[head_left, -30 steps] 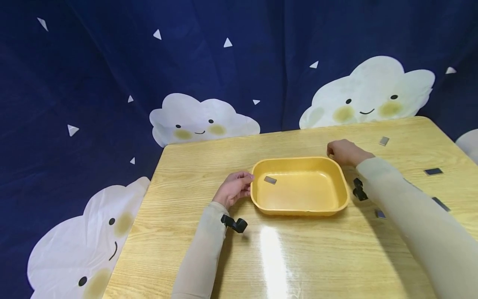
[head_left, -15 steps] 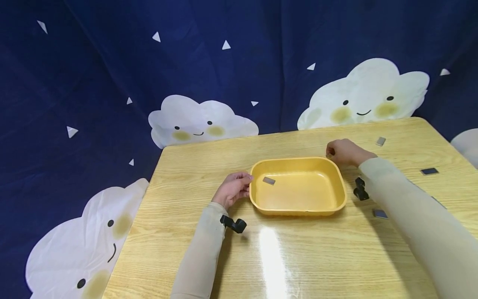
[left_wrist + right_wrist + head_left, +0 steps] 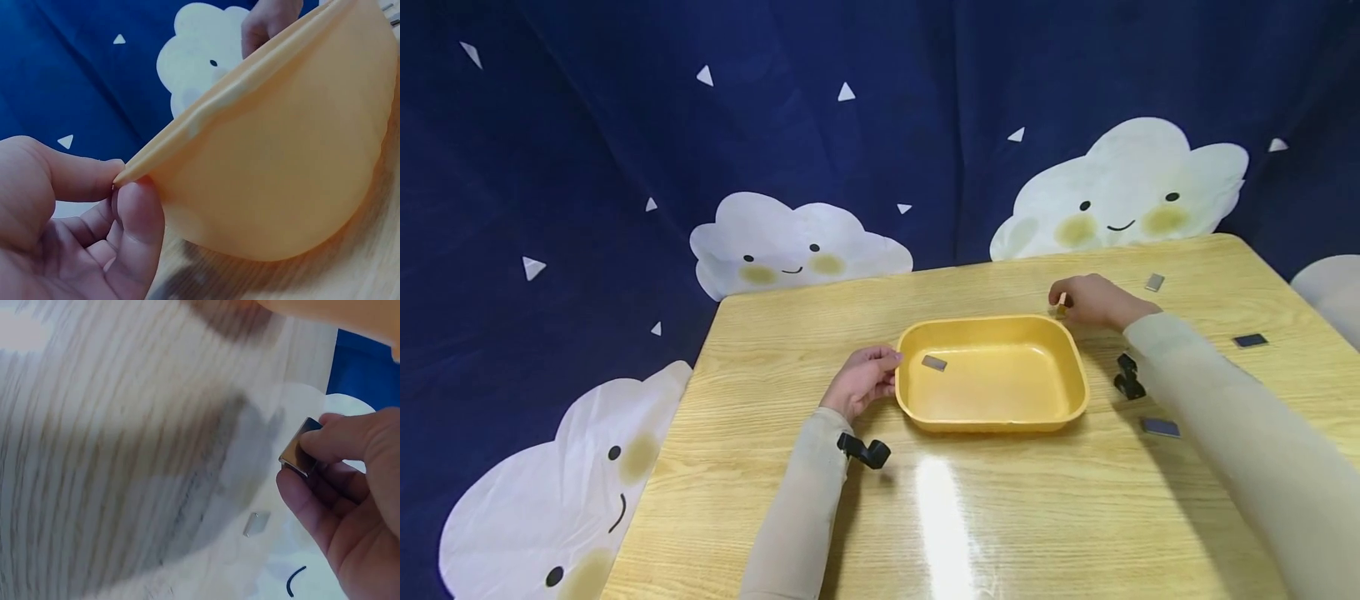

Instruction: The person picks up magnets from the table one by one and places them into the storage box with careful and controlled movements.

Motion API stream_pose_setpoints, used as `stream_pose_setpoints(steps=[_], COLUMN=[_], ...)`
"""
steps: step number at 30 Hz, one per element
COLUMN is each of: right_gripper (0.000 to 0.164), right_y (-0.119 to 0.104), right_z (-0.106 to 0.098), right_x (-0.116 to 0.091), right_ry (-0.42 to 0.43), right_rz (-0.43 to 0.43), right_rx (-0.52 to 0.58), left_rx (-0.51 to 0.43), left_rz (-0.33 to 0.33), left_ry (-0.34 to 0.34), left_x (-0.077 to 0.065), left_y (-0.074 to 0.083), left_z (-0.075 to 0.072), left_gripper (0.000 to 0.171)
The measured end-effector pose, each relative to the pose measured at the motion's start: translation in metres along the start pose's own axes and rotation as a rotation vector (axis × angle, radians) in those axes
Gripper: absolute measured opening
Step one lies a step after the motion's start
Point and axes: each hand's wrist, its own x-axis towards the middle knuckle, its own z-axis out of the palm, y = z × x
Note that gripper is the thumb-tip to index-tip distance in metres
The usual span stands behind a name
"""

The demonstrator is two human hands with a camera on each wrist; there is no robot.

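My left hand (image 3: 859,383) pinches the left rim of a yellow plastic tray (image 3: 992,392) between thumb and forefinger, as the left wrist view shows up close. Inside the tray, toward its left, lies one small flat grey metal piece (image 3: 934,363). Just past the tray's back right corner is my right hand (image 3: 1097,302). Its thumb and fingers pinch a shiny rectangular metal piece (image 3: 299,455), which looks held above the table in the right wrist view. The tray's rim partly hides my right hand in the left wrist view.
More flat metal pieces lie on the wooden table (image 3: 760,467): one at the back right (image 3: 1155,282), a dark piece (image 3: 1251,341) farther right, another piece (image 3: 1161,427) beside my right sleeve (image 3: 1217,417). A dark blue curtain (image 3: 850,125) with clouds stands behind the table.
My right hand's fingers have tilted, and the metal piece between them now shows. One table piece at the right has become hidden behind my right sleeve. My left hand keeps its hold.
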Motion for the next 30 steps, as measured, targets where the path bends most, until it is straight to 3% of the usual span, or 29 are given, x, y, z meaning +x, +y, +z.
stream_pose_setpoints(steps=[6, 22, 30], right_gripper=[0.012, 0.012, 0.022], right_y=[0.000, -0.017, -0.026], right_z=[-0.009, -0.023, -0.032], right_x=[-0.004, -0.010, -0.012], right_ry=[0.027, 0.102, 0.154], right_rz=[-0.034, -0.095, -0.161], right_rx=[-0.050, -0.053, -0.072], left_rx=[-0.012, -0.008, -0.019], left_rz=[0.003, -0.005, -0.010], left_ry=[0.008, 0.011, 0.025], left_x=[0.000, 0.000, -0.001], left_y=[-0.001, -0.003, -0.001], left_z=[0.000, 0.003, 0.001], left_gripper=[0.019, 0.020, 0.019])
